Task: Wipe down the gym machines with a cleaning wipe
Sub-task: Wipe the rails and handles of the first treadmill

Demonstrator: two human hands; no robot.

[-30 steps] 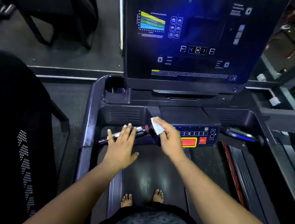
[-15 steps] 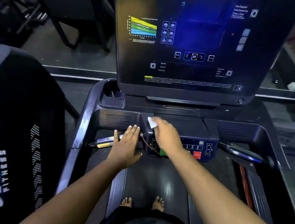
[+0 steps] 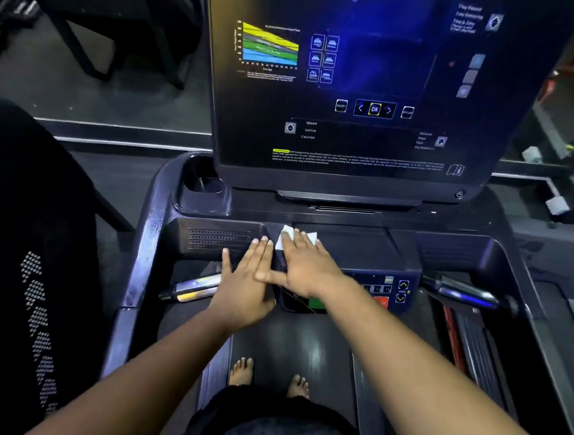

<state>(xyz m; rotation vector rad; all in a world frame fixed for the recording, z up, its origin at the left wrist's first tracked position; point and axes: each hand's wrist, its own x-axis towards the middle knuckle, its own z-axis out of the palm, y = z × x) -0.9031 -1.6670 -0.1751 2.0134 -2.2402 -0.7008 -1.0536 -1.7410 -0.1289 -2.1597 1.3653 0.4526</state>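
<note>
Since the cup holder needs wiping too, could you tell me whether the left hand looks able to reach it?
Probably yes: the left hand lies flat just below the cup holder, nothing between them.

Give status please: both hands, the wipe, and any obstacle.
Right hand flat, pressing white wipe onto treadmill console. Left hand flat on left grip bar. No obstacle visible.
</note>
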